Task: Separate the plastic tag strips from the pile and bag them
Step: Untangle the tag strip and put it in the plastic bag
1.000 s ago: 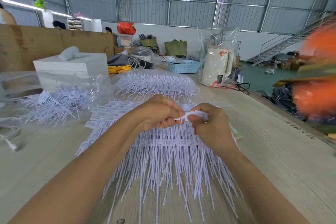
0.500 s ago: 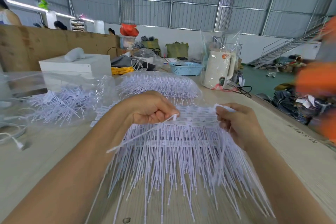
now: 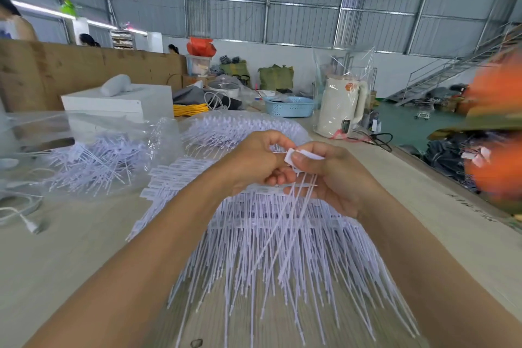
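Both hands above pile (image 3: 276,240). Right hand (image 3: 336,178) and left hand (image 3: 254,161) each grip pinching tag strips (image 3: 299,154) heads; tails hang below.

White tag strips (image 3: 271,237), pale wood-grain table (image 3: 70,257), light blue perforated basket (image 3: 289,107), yellow cord (image 3: 189,109)

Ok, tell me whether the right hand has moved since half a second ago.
Yes. The right hand moved left, away from the kettle side, and now meets the left hand.

Mid-frame, my left hand (image 3: 254,161) and right hand (image 3: 330,175) meet, fingers curled, both pinching; my forearms reach in from the lower corners.
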The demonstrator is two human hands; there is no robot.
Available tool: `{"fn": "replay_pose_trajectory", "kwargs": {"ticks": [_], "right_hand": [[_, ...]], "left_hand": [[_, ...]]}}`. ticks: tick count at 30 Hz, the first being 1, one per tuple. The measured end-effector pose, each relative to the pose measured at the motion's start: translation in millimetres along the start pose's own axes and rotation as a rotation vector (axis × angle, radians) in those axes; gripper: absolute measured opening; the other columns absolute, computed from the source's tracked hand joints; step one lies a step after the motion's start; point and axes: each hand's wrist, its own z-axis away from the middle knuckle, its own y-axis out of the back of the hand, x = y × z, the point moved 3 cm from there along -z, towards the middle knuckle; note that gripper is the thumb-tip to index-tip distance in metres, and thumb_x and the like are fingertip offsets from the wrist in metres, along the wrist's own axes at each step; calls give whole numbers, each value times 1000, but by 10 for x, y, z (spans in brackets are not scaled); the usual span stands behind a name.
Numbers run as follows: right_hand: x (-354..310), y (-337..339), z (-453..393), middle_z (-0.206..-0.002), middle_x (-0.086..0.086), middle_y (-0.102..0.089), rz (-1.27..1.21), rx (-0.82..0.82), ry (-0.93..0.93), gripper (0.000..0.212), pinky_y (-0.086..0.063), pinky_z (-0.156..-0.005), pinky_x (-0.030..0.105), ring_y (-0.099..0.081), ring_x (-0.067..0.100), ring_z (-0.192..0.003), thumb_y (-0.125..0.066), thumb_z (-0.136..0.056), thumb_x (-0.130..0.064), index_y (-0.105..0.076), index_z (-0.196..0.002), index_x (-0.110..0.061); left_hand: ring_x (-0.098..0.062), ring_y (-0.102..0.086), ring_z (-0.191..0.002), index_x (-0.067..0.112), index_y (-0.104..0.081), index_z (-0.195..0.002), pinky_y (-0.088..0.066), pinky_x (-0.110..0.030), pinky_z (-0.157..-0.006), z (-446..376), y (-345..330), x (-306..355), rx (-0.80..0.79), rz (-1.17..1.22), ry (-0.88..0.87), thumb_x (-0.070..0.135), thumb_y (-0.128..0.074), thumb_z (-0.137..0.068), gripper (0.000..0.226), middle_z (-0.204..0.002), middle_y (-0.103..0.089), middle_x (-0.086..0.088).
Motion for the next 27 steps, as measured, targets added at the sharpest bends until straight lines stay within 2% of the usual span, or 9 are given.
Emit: {"fn": "replay_pose_trajectory", "kwargs": {"ticks": [5, 9, 12, 14, 15, 17, 19, 23, 27], "right_hand": [[24, -109, -110, -65, 12, -62, 46, -8, 28, 7, -55, -74, 40, -63, 25, -63, -58, -91, -13, -62, -86, -12], [59, -199, -222, -70, 10, -61, 10, 70, 33, 7, -54, -64, 34, -62, 22, -60, -58, -91, -10, -60, -85, -12], [90, -332, -300, -73, 9, -60, -74, 98, 30, 8, -52, -56, 30, -61, 18, -57, -57, -92, -9, -59, -84, -11], [99, -503, -347, -75, 13, -59, -175, 96, 41, 7, -51, -57, 30, -59, 22, -61, -56, -92, -7, -58, -86, -11], [102, -598, -376, -75, 13, -59, -214, 105, 51, 7, -51, -59, 32, -58, 23, -62, -56, -92, -7, -57, -88, -12], [103, -808, -435, -66, 9, -60, -246, 120, 79, 8, -53, -61, 34, -60, 21, -57, -57, -92, -7, -58, -93, -14], [117, -1062, -477, -59, 5, -61, -239, 90, 81, 7, -54, -62, 34, -62, 18, -52, -58, -92, -10, -57, -97, -16], [160, -1576, -539, -70, 7, -60, -204, -17, 66, 9, -56, -60, 34, -63, 17, -52, -58, -92, -17, -58, -87, -10], [259, -2015, -656, -80, 14, -61, -84, -123, 10, 14, -58, -66, 35, -68, 34, -76, -54, -92, -9, -58, -78, -7]], "left_hand": [[-9, -49, -39, 13, -43, -106, -38, -18, -39, 10, 101, -24, 65, -37, 23, -7, -51, -88, 27, -49, -61, 0], [-9, -51, -44, 17, -34, -114, -41, -19, -43, 48, 253, -71, 236, -163, 21, 4, -62, -85, 42, -63, -63, -5], [-13, -59, -58, 14, -42, -115, -52, -23, -56, 180, 424, -121, 371, -181, 83, 27, -64, -88, 37, -83, -65, -9], [-24, -66, -69, 3, -54, -111, -55, -36, -72, 353, 453, -183, 266, -182, 193, 43, -55, -90, 45, -84, -70, -11], [-28, -68, -73, 0, -59, -107, -55, -39, -74, 447, 452, -225, 191, -152, 237, 47, -49, -91, 51, -82, -72, -13], [-27, -69, -66, -4, -61, -102, -58, -35, -63, 630, 495, -290, 124, 7, 267, 41, -45, -94, 48, -75, -71, -16], [-21, -65, -54, -7, -62, -101, -53, -27, -50, 793, 650, -336, 166, 143, 261, 25, -45, -97, 36, -65, -67, -12], [-13, -49, -45, -3, -68, -96, -42, -19, -43, 1081, 1114, -434, 328, 106, 282, 9, -50, -95, 22, -57, -55, -4], [-9, -42, -42, -3, -67, -89, -33, -16, -37, 1318, 1553, -578, 462, 68, 311, 7, -54, -93, 17, -56, -54, -3]]}}
